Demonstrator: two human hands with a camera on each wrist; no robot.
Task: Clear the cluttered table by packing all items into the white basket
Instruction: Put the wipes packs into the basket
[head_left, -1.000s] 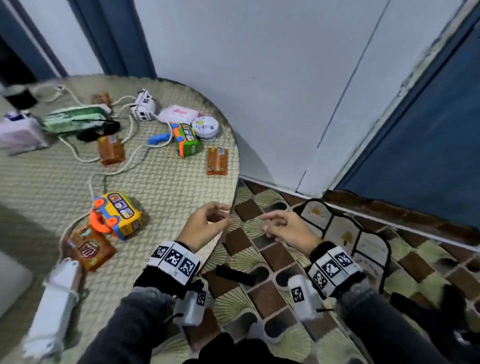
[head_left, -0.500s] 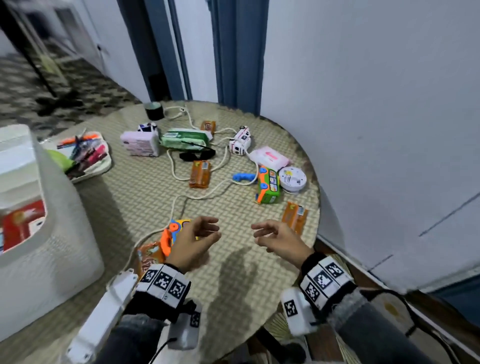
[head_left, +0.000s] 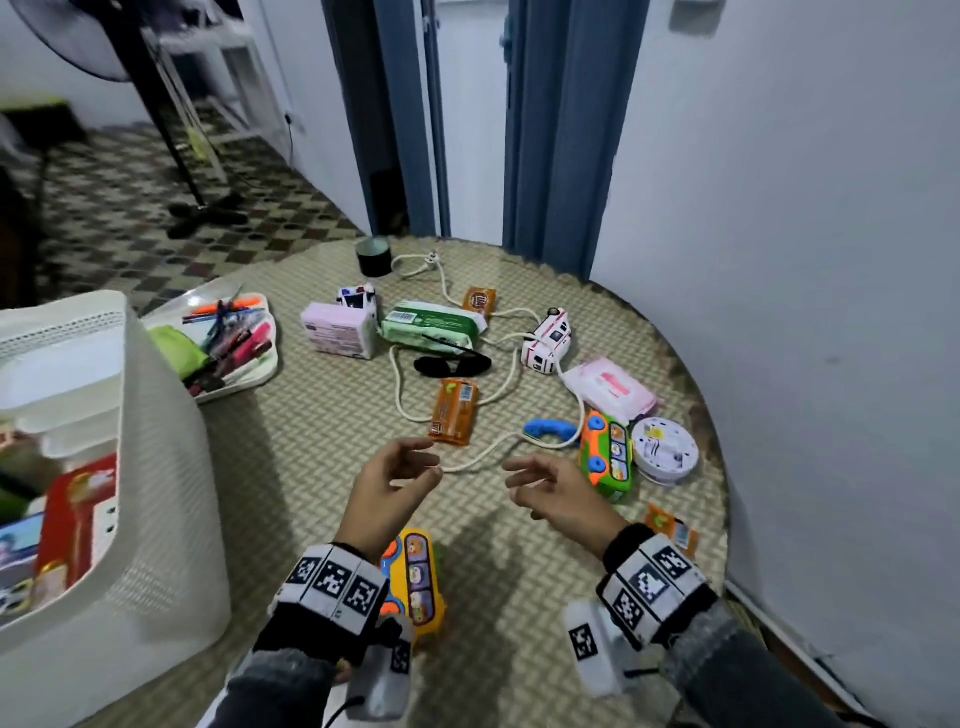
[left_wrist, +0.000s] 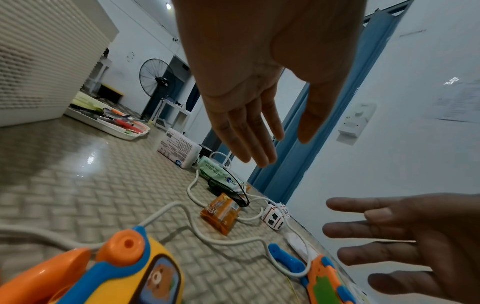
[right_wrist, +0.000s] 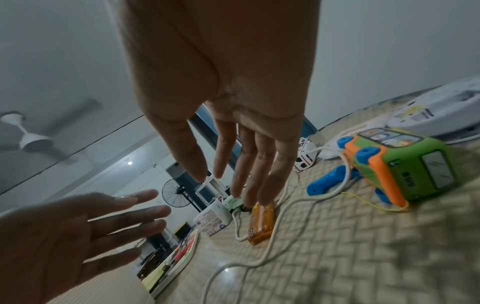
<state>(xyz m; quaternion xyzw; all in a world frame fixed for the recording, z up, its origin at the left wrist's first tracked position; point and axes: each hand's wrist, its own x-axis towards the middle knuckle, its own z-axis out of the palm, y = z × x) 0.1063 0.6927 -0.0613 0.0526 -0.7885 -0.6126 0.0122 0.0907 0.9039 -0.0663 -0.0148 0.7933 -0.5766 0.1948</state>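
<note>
While both hands hang above the round table (head_left: 291, 467) with fingers loose and nothing in them, the left hand (head_left: 387, 491) and right hand (head_left: 558, 493) face each other, palms inward, a small gap between them. Just beyond that gap lies an orange snack pack (head_left: 453, 410), with a white cord (head_left: 480, 460) looping past the fingertips. Right of the right hand sits a green toy bus (head_left: 610, 457), a blue handle (head_left: 548, 430) and a white round disc (head_left: 665, 451) close by. Under the left wrist lies a yellow toy bus (head_left: 418, 577). Far left of the left hand stands the white basket (head_left: 156, 493), already holding boxes; behind it is a tray of pens (head_left: 228, 343).
</note>
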